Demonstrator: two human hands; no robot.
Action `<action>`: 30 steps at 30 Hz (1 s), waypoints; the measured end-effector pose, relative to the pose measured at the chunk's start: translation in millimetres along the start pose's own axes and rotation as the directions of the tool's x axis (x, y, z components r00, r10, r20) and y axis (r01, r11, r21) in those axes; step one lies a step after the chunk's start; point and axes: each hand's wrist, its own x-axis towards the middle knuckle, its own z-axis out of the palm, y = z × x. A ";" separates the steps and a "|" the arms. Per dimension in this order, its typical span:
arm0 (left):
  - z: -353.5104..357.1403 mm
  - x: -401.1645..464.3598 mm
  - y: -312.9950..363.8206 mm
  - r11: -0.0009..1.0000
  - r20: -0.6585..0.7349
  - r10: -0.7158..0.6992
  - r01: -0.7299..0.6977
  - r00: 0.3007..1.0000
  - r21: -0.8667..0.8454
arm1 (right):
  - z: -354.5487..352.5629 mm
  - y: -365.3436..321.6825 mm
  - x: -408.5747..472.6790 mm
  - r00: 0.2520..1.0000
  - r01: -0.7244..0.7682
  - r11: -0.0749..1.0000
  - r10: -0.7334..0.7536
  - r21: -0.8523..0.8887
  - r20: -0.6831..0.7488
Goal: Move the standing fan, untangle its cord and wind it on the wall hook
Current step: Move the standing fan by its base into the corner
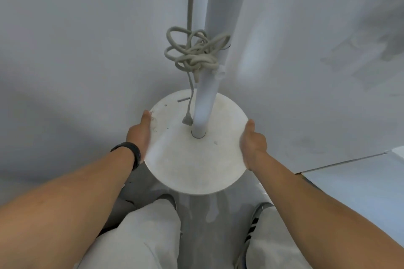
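Left hand fingers: the left hand (140, 135) grips the fan base (196, 155) at its 9 o'clock edge; the thumb lies along the top of the rim, the other fingers are curled under the disc and hidden.
Right hand fingers: the right hand (253, 144) grips the same disc at its 3 o'clock edge; thumb up along the rim, remaining fingers wrapped under and out of sight.
Wristband: a black wristband (133, 153) sits on the left wrist.
Fan base: round, white, scuffed disc, centre of view, held between both hands; whether it touches the floor cannot be told.
Pole: white fan pole (207, 85) rises from a socket near the disc's centre toward 12 o'clock and runs out of the top of the view.
Cord: grey cord (192, 54) is bunched in a knotted tangle against the pole, above the base; one strand runs up at 12 o'clock, another hangs down.
Plug: the plug (187, 120) hangs at the end of the lower strand, just beside the pole's foot, over the disc.
Person: light trousers (140, 236) at 6 o'clock; a striped shoe (258, 218) at 5 o'clock.
Surroundings: pale grey floor (72, 54) all around.
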 end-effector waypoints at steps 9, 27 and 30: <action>12.0 42.6 -31.1 1.000 -0.046 -0.026 0.027 0.999 0.010 | 31.6 28.6 48.7 0.998 -0.028 1.000 0.027 0.013 0.050; 33.5 143.5 -98.2 0.979 0.132 -0.158 0.173 0.979 -0.109 | 83.8 66.7 118.6 0.963 -0.150 0.985 0.126 0.082 0.240; 40.8 159.4 -106.8 0.981 0.142 -0.142 0.159 0.980 -0.115 | 87.2 71.9 132.4 0.974 -0.132 0.988 0.116 0.074 0.193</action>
